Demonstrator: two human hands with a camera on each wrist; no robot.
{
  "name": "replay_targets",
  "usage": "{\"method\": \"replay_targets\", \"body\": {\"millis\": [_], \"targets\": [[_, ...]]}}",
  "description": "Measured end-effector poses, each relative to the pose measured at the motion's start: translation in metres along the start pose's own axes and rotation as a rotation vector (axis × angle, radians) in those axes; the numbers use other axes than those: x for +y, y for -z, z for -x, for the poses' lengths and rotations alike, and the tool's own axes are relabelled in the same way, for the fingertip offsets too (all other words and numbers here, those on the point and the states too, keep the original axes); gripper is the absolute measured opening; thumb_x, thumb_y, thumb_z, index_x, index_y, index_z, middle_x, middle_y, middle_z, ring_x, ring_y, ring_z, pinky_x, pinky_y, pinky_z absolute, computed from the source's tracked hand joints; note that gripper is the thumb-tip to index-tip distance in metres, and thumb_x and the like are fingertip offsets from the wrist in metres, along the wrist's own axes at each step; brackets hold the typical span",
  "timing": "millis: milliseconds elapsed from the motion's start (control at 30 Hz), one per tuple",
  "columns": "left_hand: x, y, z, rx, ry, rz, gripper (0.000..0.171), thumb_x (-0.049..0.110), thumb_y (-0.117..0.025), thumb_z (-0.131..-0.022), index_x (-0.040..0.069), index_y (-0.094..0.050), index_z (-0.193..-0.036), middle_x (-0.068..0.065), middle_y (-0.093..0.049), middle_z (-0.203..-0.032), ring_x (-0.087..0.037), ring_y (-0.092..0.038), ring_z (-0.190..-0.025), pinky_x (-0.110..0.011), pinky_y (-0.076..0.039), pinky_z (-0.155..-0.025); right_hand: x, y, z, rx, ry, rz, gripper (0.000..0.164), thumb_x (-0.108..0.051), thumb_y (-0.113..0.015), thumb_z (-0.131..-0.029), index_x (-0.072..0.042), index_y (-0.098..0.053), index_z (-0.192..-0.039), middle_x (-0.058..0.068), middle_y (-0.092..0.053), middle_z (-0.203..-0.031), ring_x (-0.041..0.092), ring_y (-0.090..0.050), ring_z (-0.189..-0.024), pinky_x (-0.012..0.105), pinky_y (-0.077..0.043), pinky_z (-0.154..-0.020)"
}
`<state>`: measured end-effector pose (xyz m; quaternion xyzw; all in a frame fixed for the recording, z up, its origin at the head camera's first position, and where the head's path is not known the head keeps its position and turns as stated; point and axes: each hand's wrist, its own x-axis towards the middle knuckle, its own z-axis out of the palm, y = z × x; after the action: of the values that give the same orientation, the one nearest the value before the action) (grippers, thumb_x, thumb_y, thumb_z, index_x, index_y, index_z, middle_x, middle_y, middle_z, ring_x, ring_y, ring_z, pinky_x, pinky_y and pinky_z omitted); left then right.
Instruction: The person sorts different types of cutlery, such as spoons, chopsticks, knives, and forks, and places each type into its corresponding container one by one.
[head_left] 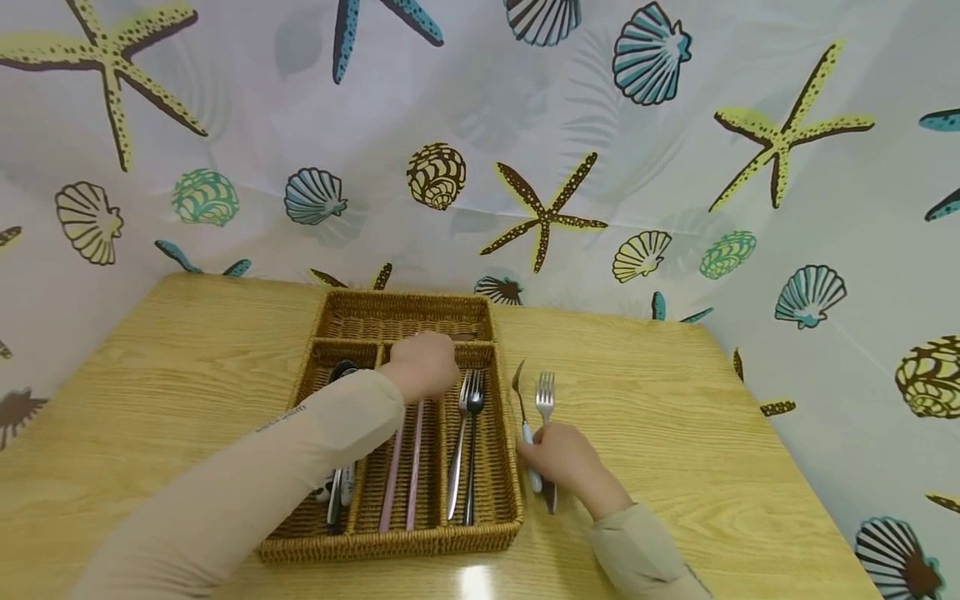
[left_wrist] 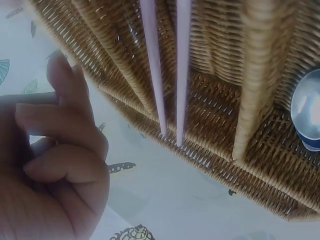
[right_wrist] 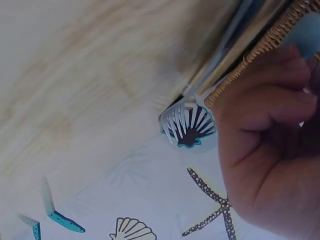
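My left hand (head_left: pixel 423 365) is over the back of the wicker cutlery basket (head_left: pixel 390 546), fingers curled. A short brown strip (head_left: pixel 465 337), seemingly a utensil handle, sticks out beside its fingers; the rest is hidden. Below it, two pink chopsticks (head_left: pixel 415 471) lie in the middle compartment. On the table right of the basket, my right hand (head_left: pixel 567 457) curls its fingers at a fork with a light-blue handle (head_left: pixel 535 479), which is turned on its side. A silver fork (head_left: pixel 546 392) lies partly under that hand, its handle end showing below.
A silver fork (head_left: pixel 456 475) and a black fork (head_left: pixel 472 462) lie in the basket's right compartment. Spoons and other utensils (head_left: pixel 335 500) fill part of the left one, partly behind my left sleeve. A shell-patterned cloth (head_left: pixel 450 108) hangs behind the wooden table (head_left: pixel 660 400).
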<state>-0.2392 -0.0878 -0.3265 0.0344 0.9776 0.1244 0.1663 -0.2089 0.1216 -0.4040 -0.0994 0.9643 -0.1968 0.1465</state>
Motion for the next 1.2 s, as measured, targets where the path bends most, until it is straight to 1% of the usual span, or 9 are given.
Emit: {"method": "replay_targets", "body": {"millis": [100,167,267,367,600,800,967,1100,1200], "targets": [[0.0,0.002,0.0,0.002,0.012,0.011,0.042,0.015,-0.049,-0.094,0.016,-0.043,-0.053,0.005,-0.029,-0.044,-0.007,-0.023,-0.039,-0.022,-0.019,-0.04,-0.002,0.006,0.002,0.053,-0.011,-0.063,0.037,-0.025,-0.052,-0.087,-0.015,-0.045,-0.052,-0.003,-0.042,-0.045,0.011,-0.037,-0.044,0.025,-0.031,-0.05],[-0.001,0.003,0.001,0.003,0.01,0.012,0.042,0.016,-0.05,-0.094,0.016,-0.043,-0.053,0.004,-0.029,-0.043,-0.007,-0.022,-0.038,-0.023,-0.02,-0.04,-0.002,0.01,0.004,0.069,-0.032,-0.13,0.037,-0.022,-0.053,-0.088,-0.015,-0.042,-0.054,-0.003,-0.037,-0.046,0.011,-0.032,-0.045,0.024,-0.028,-0.048],[0.0,0.002,0.001,0.002,0.016,0.006,0.045,0.019,-0.051,-0.095,0.016,-0.043,-0.051,0.004,-0.029,-0.042,-0.007,-0.023,-0.037,-0.022,-0.02,-0.039,0.001,0.013,0.005,0.085,-0.063,-0.232,0.036,-0.02,-0.052,-0.09,-0.014,-0.044,-0.056,-0.002,-0.037,-0.045,0.011,-0.032,-0.044,0.024,-0.03,-0.048],[0.0,0.002,0.0,0.003,0.021,0.004,0.045,0.02,-0.052,-0.095,0.016,-0.044,-0.051,0.004,-0.031,-0.042,-0.008,-0.026,-0.037,-0.022,-0.022,-0.039,0.006,0.015,0.005,0.11,-0.079,-0.291,0.033,-0.017,-0.053,-0.089,-0.011,-0.046,-0.057,-0.002,-0.036,-0.047,0.01,-0.03,-0.045,0.023,-0.028,-0.047],[0.001,0.0,-0.004,-0.003,0.019,-0.007,0.045,0.017,-0.048,-0.095,0.017,-0.043,-0.051,0.005,-0.026,-0.042,-0.007,-0.02,-0.038,-0.023,-0.02,-0.039,0.014,0.016,0.006,0.176,-0.092,-0.344,0.019,-0.014,-0.053,-0.084,-0.003,-0.058,-0.07,0.001,-0.05,-0.058,0.01,-0.035,-0.05,0.022,-0.029,-0.047],[0.003,0.0,-0.005,0.006,0.002,0.005,0.041,0.015,-0.046,-0.095,0.016,-0.042,-0.054,0.005,-0.026,-0.043,-0.007,-0.021,-0.038,-0.022,-0.02,-0.039,0.015,0.016,0.006,0.207,-0.101,-0.372,0.017,-0.014,-0.053,-0.082,-0.004,-0.056,-0.068,-0.002,-0.042,-0.053,0.009,-0.031,-0.047,0.021,-0.026,-0.045],[0.007,0.002,-0.003,0.002,-0.007,0.02,0.044,0.015,-0.045,-0.095,0.016,-0.04,-0.051,0.004,-0.027,-0.044,-0.008,-0.022,-0.039,-0.022,-0.02,-0.04,0.014,0.015,0.007,0.205,-0.1,-0.39,0.019,-0.014,-0.054,-0.081,-0.008,-0.049,-0.064,-0.003,-0.038,-0.052,0.009,-0.029,-0.047,0.021,-0.024,-0.045],[0.01,0.004,-0.003,0.001,-0.014,0.032,0.044,0.013,-0.045,-0.094,0.016,-0.04,-0.051,0.004,-0.029,-0.045,-0.009,-0.023,-0.04,-0.023,-0.021,-0.04,0.01,0.012,0.007,0.203,-0.083,-0.415,0.02,-0.014,-0.055,-0.08,-0.01,-0.044,-0.064,-0.005,-0.03,-0.049,0.008,-0.024,-0.046,0.021,-0.022,-0.045],[0.012,0.004,-0.003,0.004,-0.016,0.029,0.042,0.013,-0.045,-0.093,0.016,-0.04,-0.051,0.004,-0.03,-0.045,-0.009,-0.024,-0.04,-0.023,-0.021,-0.04,0.007,0.011,0.008,0.197,-0.063,-0.436,0.021,-0.016,-0.058,-0.082,-0.01,-0.045,-0.066,-0.007,-0.028,-0.049,0.007,-0.023,-0.046,0.021,-0.022,-0.045]]}}
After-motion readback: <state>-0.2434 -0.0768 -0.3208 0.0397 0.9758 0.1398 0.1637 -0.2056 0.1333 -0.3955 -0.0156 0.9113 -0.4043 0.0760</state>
